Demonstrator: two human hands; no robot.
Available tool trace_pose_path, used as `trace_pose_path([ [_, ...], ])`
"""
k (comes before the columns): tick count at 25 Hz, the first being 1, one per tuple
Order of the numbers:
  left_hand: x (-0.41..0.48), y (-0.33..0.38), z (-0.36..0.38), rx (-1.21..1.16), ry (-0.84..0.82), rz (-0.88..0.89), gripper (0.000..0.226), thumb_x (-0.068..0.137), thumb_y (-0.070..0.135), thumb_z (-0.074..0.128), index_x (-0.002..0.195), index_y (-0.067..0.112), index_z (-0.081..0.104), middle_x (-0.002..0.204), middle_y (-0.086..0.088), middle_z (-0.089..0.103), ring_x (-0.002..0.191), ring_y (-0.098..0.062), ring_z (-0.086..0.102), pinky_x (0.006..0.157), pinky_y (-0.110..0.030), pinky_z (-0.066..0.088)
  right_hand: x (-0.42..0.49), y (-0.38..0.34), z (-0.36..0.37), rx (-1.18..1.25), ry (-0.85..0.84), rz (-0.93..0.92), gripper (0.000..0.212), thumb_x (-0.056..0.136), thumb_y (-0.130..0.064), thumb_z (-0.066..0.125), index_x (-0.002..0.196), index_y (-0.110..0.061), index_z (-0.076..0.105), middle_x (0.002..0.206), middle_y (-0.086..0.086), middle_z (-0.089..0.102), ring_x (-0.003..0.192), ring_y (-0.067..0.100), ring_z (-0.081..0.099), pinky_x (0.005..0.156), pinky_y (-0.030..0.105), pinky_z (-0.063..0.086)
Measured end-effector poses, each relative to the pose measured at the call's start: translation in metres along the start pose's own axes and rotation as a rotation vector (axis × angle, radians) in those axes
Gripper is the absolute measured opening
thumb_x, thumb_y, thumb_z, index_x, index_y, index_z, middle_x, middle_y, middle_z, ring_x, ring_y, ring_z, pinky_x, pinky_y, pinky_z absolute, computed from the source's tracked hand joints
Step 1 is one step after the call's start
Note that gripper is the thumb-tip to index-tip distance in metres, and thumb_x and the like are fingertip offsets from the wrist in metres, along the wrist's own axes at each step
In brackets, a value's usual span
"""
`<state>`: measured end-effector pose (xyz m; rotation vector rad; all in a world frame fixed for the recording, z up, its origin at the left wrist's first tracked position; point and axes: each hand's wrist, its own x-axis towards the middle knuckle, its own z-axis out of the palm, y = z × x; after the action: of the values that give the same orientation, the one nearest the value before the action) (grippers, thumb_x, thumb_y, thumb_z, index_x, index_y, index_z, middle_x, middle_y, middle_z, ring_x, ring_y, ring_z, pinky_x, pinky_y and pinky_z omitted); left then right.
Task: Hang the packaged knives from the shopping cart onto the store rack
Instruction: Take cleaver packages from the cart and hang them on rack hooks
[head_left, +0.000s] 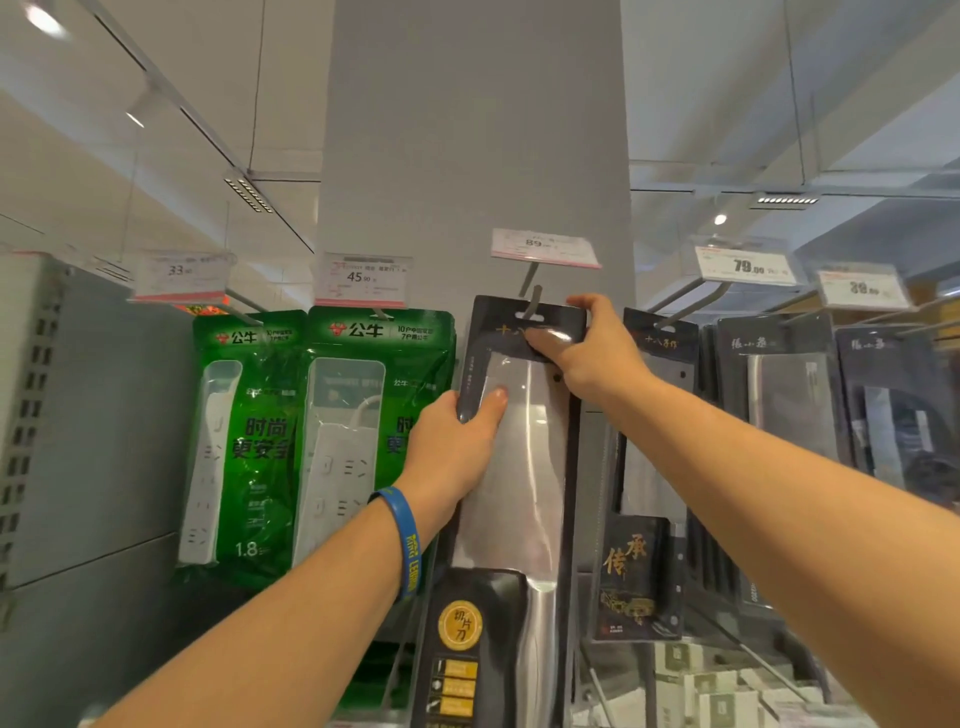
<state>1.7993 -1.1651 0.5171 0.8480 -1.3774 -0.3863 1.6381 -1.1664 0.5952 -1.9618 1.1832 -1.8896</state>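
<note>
At the rack's middle hook (532, 300), under the 89 price tag (545, 248): packaged knife (519, 457) held upright so that its hang slot meets the hook, whose tip shows through the slot. Right hand (597, 358), arm raised, pinches the card's top corner to steer the slot; left hand (457, 441), wrist bent upward, grips the pack's left edge, thumb on the front, probably steadying its weight against swing

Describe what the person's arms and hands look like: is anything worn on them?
The left forearm and the right forearm are bare, with no sleeves in view. The left hand and the right hand wear no gloves, and no rings show. Around the left wrist sits a blue wristband with yellow lettering. The right wrist carries nothing.
</note>
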Motion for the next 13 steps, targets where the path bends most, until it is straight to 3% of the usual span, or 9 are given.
trace_pose_path([
  [4,0.011,-0.008,0.005,-0.016,-0.051,-0.063,0.03,0.089,0.057,0.061,0.098,0.029,0.064,0.102,0.005,0.071,0.092,-0.015,0.067,0.086,-0.037,0.055,0.008,0.002,0.004,-0.072,0.005,0.013,0.07,0.091,-0.042,0.075,0.148,-0.03,0.036,0.125,-0.002,0.058,0.088,0.009,0.059,0.062,0.017,0.044],
  [6,0.015,-0.014,0.009,0.004,-0.076,-0.068,0.047,0.091,0.06,0.057,0.122,0.025,0.06,0.116,0.009,0.065,0.1,-0.012,0.061,0.089,-0.032,0.05,0.01,0.006,0.007,-0.085,0.002,0.018,0.074,0.092,-0.043,0.073,0.152,-0.031,0.032,0.139,0.0,0.056,0.106,0.019,0.059,0.078,0.024,0.049],
  [8,0.018,-0.019,0.013,0.027,-0.093,-0.084,0.065,0.092,0.062,0.054,0.142,0.02,0.048,0.115,0.014,0.058,0.096,-0.009,0.054,0.083,-0.025,0.043,0.013,0.009,0.01,-0.094,-0.001,0.03,0.077,0.093,-0.042,0.072,0.156,-0.031,0.029,0.148,0.003,0.053,0.123,0.026,0.058,0.095,0.036,0.05],
  [11,0.025,-0.023,0.016,0.08,-0.092,-0.09,0.054,0.092,0.062,0.054,0.133,0.027,0.051,0.1,0.018,0.057,0.082,-0.004,0.054,0.072,-0.02,0.047,0.016,0.013,0.017,-0.106,0.011,0.045,0.079,0.094,-0.04,0.071,0.158,-0.031,0.026,0.153,0.005,0.049,0.133,0.031,0.053,0.106,0.044,0.049],
  [13,0.029,-0.028,0.017,0.114,-0.093,-0.096,0.043,0.089,0.064,0.056,0.116,0.03,0.055,0.112,0.005,0.066,0.093,-0.015,0.062,0.086,-0.032,0.053,0.015,0.014,0.021,-0.11,0.033,0.039,0.078,0.095,-0.039,0.071,0.159,-0.03,0.025,0.154,0.005,0.049,0.133,0.031,0.053,0.105,0.043,0.048],
])
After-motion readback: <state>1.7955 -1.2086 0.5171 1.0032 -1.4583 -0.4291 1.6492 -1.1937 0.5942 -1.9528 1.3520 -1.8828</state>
